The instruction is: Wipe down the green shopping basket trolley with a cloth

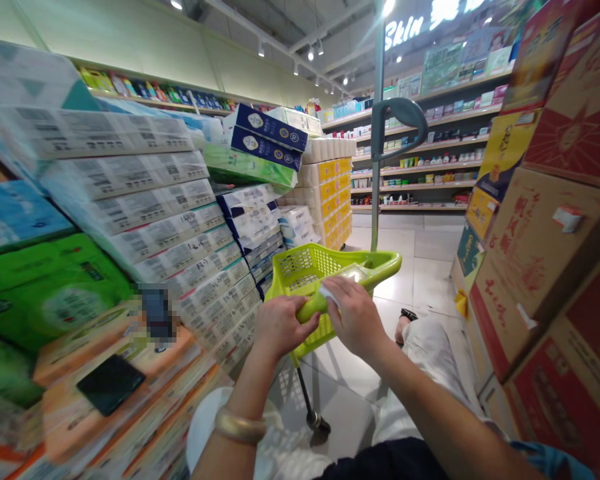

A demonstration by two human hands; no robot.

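A lime-green shopping basket cart (300,263) with perforated sides, a tall pole and a grey loop handle (415,123) stands in front of me. My left hand (283,327), a gold bangle on its wrist, is closed around the near rim of the basket. In my right hand (355,317) is a small white wipe (325,291), pressed against the same rim just right of my left hand. Whether the wipe is paper or cloth I cannot tell. Below the basket, a thin leg ends in a caster wheel (317,421).
Stacked tissue packs (180,220) rise on the left. A dark phone-like slab (111,385) lies on orange packs (70,427). Cardboard cartons (540,240) line the right side. Product shelves (430,160) stand across the back, beyond a tiled floor (420,233).
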